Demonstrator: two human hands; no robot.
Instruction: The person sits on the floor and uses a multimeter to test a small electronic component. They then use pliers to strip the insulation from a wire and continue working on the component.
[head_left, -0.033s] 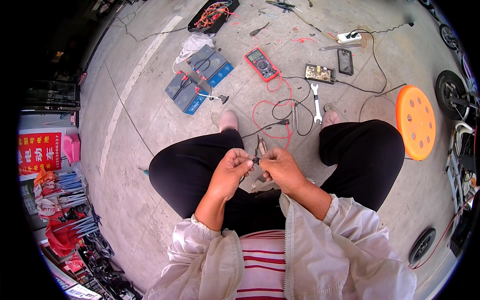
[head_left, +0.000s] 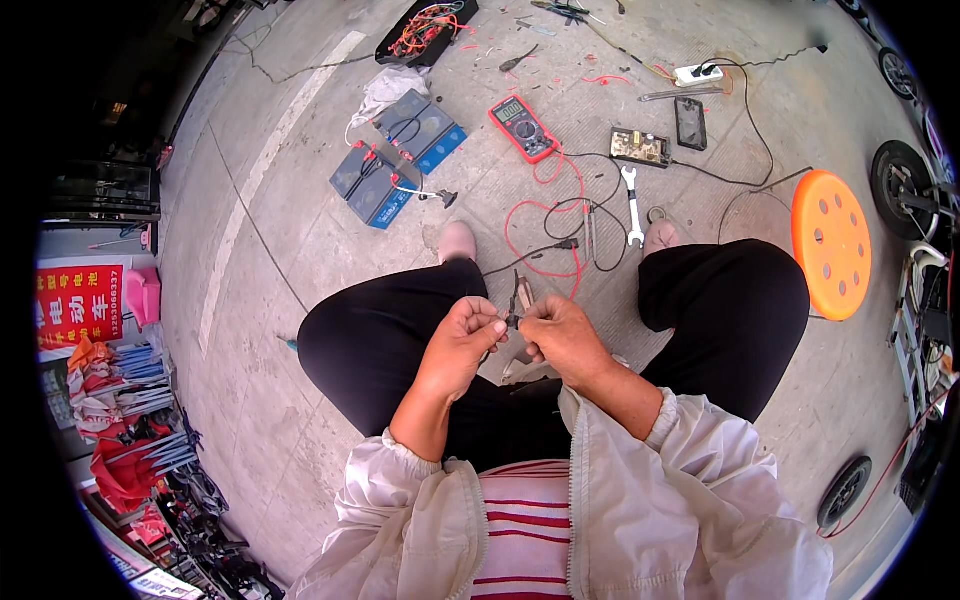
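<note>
My left hand (head_left: 457, 355) and my right hand (head_left: 568, 345) meet between my bent knees, both pinching a small black piece on a dark cable (head_left: 512, 321). Its exact shape is hidden by my fingers. Just beyond them lies something with pale brown handles (head_left: 525, 290), partly covered. Farther out on the floor are a red multimeter (head_left: 522, 130) with red and black leads, an opened electronic unit with a bare board (head_left: 640, 147), a silver spanner (head_left: 632, 207) and two pairs of blue-and-grey battery blocks (head_left: 372, 186) with short wires.
An orange round stool (head_left: 832, 243) stands right of my knee, near wheels (head_left: 905, 190). A white power strip (head_left: 698, 75), black tray of wires (head_left: 425, 30), white cloth (head_left: 390, 92) and scattered tools lie farther off. Folded red items (head_left: 130, 440) line the left edge.
</note>
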